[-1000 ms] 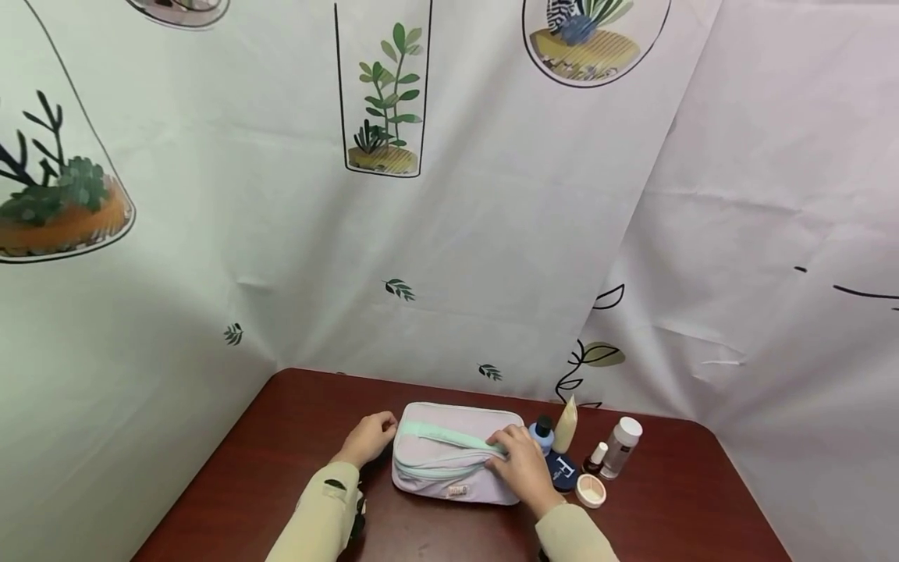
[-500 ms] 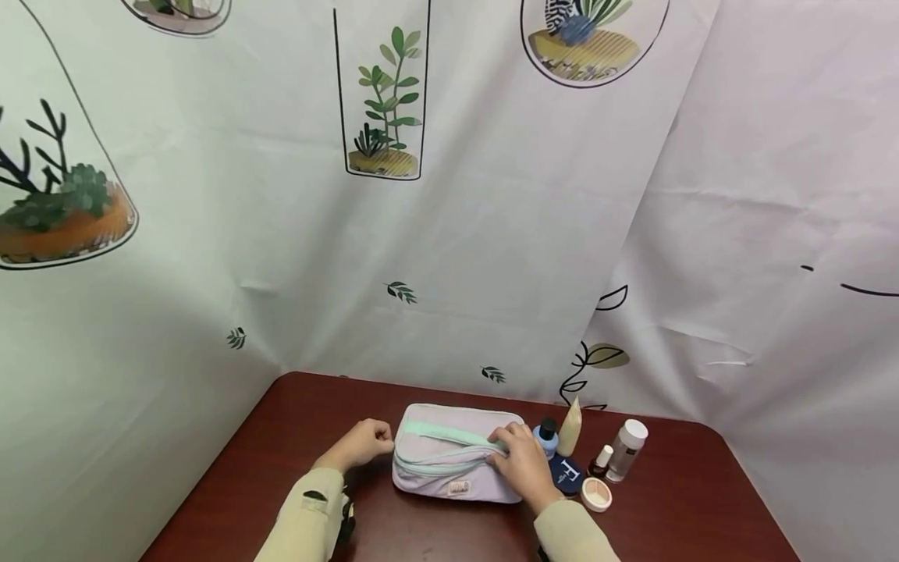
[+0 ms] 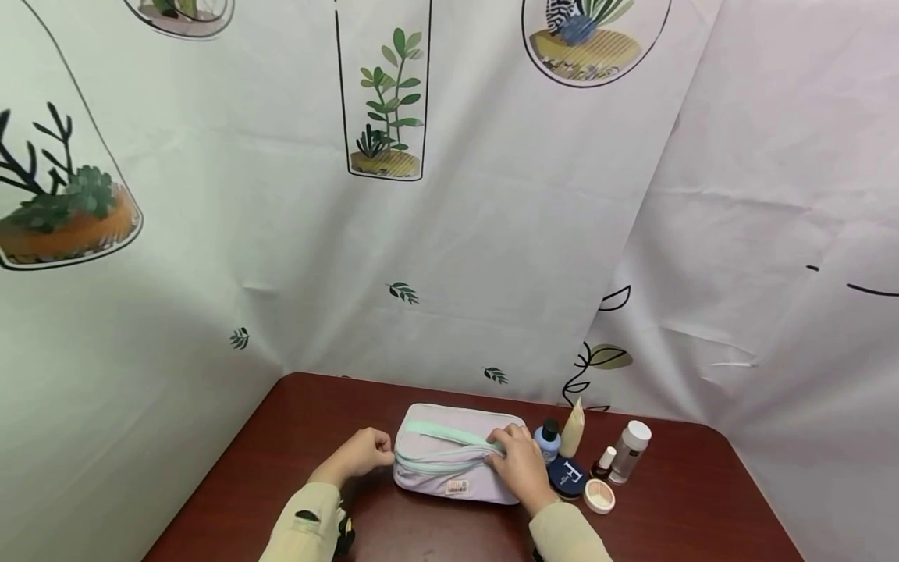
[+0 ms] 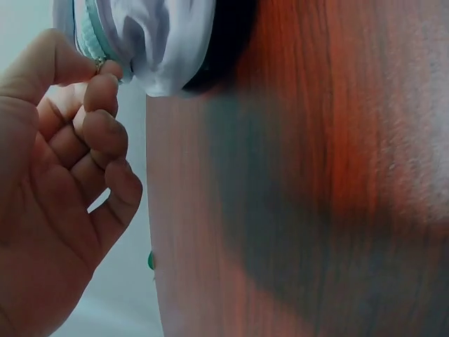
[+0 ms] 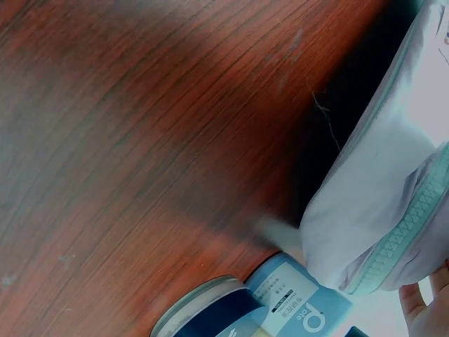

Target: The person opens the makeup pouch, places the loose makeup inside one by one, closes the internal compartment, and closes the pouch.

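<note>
A lilac cosmetic bag [image 3: 463,415] with a mint handle [image 3: 449,434] and a mint zipper [image 3: 435,468] lies on the table. At its left end, my left hand [image 3: 361,453] pinches a small metal zipper pull [image 4: 99,64] between thumb and index finger; the other fingers curl loosely. My right hand [image 3: 522,464] grips the bag's right part, by the handle's end, thumb at the front edge and fingers over the top. Only some fingertips [image 5: 412,300] of it show in the right wrist view.
Close right of the bag stand a blue bottle [image 3: 548,443], a cream tube [image 3: 572,431], a navy round compact [image 3: 566,476], an open round powder case [image 3: 599,496], a small white-capped bottle [image 3: 604,462] and a clear bottle [image 3: 628,453]. A patterned curtain [image 3: 492,234] hangs behind the table.
My left hand has moved along the bag's left end from the back corner toward the front. My right hand has kept its hold, and the bag has stayed in place.
</note>
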Available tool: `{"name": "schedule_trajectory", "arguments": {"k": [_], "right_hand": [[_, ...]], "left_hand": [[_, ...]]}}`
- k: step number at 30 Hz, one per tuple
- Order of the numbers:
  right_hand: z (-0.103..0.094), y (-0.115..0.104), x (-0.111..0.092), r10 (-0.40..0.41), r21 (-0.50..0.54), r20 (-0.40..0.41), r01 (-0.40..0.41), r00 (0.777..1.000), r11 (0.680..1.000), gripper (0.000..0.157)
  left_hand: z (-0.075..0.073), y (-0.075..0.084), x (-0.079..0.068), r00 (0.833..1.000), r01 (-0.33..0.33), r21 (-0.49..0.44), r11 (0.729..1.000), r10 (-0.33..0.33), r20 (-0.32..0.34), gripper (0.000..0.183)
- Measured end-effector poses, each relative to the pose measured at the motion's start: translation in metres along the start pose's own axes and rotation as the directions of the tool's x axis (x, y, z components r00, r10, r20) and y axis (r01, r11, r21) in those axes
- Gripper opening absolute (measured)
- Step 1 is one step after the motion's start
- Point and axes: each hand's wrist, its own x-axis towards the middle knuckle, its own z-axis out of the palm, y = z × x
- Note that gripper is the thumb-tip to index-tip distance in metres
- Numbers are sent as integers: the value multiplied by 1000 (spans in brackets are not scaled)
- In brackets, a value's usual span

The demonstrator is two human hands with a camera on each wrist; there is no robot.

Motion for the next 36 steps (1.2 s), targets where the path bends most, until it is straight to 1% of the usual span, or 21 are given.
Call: {"name": "schedule_trajectory", "arguments": {"k": [5,10,13,16,18,21,24,26,27,29,31,33,35,36], "right_hand": [[2,-2,-1,-9,17,5,9,1000,1000,21],[5,-4,-5,-15,10,14,15,1000,1000,22],[7,-4,-8,-20,9,25,20,1000,1000,22],[9,-4,-10,-20,22,32,20,999,1000,22],[10,-3,-11,-22,35,33,21,999,999,22],[11,-1,-10,-28,49,32,26,999,998,22],[13,2,-6,-42,60,35,40,999,997,23],[10,4,-2,-62,81,61,57,996,995,27],[7,6,1,-78,90,87,70,993,993,32],[0,12,5,-124,99,157,109,980,989,48],[-11,18,9,-159,104,241,137,958,985,67],[-22,24,12,-190,87,315,171,930,981,82],[-31,30,13,-213,76,368,199,905,977,86],[-34,32,13,-225,71,388,214,894,974,85]], "left_hand": [[2,1,-7,998,-5,-125,992,13,61,13],[9,3,-12,990,13,-253,967,23,137,11],[18,7,-13,989,28,-299,954,16,145,10],[29,16,-13,993,20,-306,952,16,117,11],[37,23,-12,996,9,-289,957,18,92,12],[47,32,-9,996,6,-264,964,17,84,14],[53,39,-5,997,0,-229,973,17,74,15],[52,41,-3,998,-11,-203,979,22,54,15],[52,41,-2,999,-16,-185,983,24,44,15],[49,41,-1,999,-24,-153,988,29,30,16],[46,40,-1,999,-33,-130,991,36,24,16],[43,39,-1,999,-41,-101,994,42,15,15],[41,37,-1,999,-54,-72,996,53,-8,14],[40,36,-1,998,-59,-58,997,58,-18,13]]}}
